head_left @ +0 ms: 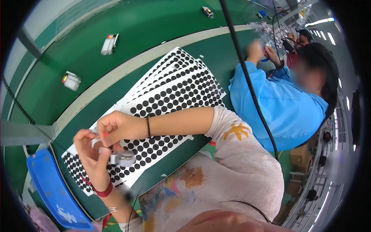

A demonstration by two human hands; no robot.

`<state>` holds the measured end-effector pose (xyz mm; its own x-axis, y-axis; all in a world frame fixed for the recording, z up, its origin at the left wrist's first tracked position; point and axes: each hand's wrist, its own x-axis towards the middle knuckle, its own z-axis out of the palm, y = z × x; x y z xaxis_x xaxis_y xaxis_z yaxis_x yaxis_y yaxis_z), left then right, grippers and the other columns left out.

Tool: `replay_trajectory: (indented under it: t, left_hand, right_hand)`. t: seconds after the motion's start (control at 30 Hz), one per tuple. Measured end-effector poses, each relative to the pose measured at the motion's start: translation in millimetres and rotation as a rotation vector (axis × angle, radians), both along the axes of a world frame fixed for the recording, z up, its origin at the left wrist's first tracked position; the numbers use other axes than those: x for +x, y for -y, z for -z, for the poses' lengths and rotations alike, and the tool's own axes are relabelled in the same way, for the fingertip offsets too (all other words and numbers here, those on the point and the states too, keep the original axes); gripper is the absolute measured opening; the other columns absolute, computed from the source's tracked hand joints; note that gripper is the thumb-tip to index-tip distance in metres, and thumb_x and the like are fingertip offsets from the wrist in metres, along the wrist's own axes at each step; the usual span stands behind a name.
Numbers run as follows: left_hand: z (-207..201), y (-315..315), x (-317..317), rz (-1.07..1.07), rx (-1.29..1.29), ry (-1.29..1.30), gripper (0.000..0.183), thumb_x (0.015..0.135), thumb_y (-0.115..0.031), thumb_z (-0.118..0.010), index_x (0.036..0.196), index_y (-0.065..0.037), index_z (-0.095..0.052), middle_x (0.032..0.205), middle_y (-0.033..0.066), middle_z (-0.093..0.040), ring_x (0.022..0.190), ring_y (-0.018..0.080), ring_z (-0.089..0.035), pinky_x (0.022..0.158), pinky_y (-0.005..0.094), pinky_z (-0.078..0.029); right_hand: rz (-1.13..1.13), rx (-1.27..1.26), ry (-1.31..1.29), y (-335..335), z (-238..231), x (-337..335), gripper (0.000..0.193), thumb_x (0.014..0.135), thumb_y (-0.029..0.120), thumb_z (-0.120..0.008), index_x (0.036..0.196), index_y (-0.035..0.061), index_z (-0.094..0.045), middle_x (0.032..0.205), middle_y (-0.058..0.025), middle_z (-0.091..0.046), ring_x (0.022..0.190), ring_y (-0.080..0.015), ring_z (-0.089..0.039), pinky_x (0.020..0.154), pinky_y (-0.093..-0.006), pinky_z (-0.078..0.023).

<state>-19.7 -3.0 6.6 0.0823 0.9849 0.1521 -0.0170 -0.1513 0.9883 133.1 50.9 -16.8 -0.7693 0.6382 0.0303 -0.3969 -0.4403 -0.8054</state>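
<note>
My left hand (91, 154), with a red band at the wrist, grips a small silver-grey boxy item (123, 158) between thumb and fingers. Part of that item is hidden by the fingers, and a bit of red shows near them. Close above it, my right hand (121, 125) has thumb and fingertips pinched together by the left fingertips. Whatever the pinch holds is too small to make out. Beneath both hands lie several overlapping white sheets (135, 181) covered in rows of black round dots.
Beyond a pale rail (83, 104), grey boxy items (110, 44) with red and yellow ends sit on a green surface. A blue tray (50, 193) is at left. A dark cable (247, 73) hangs across the view. At right works a person in blue (278, 104).
</note>
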Motion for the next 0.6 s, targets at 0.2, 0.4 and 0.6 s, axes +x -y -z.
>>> replay_trajectory:
  t: [0.2, 0.4, 0.6]
  left_hand:
    - [-4.8, 7.4, 14.5, -0.130, 0.276, -0.488, 0.057, 0.075, -0.031, -0.062, 0.119, -0.001, -0.041, 0.129, 0.0141, -0.040, 0.114, 0.0260, -0.044, 0.091, 0.0394, -0.038]
    - [-7.9, 12.9, 10.5, -0.250, 0.299, -0.686, 0.050, 0.074, -0.010, -0.062, 0.120, 0.003, -0.046, 0.121, 0.0146, -0.051, 0.106, 0.0273, -0.053, 0.086, 0.0374, -0.044]
    - [-10.6, 9.8, 18.0, -0.331, 0.386, -0.873, 0.052, 0.074, -0.008, -0.065, 0.122, -0.001, -0.047, 0.122, 0.0149, -0.051, 0.103, 0.0225, -0.057, 0.081, 0.0302, -0.047]
  right_hand:
    - [0.106, -0.280, -0.118, -6.8, 9.6, -1.9, 0.017, 0.083, 0.014, -0.061, 0.088, 0.0054, -0.047, 0.082, -0.0030, -0.058, 0.072, -0.0125, -0.060, 0.064, -0.0253, -0.051]
    - [0.207, -0.262, -0.107, -6.3, 7.6, -6.7, 0.018, 0.080, 0.008, -0.063, 0.085, 0.0040, -0.046, 0.082, -0.0063, -0.058, 0.075, -0.0156, -0.061, 0.072, -0.0310, -0.053]
    - [0.203, -0.299, -0.191, -7.0, 9.8, -4.6, 0.017, 0.079, 0.005, -0.063, 0.084, 0.0033, -0.046, 0.082, -0.0069, -0.058, 0.077, -0.0155, -0.060, 0.075, -0.0338, -0.053]
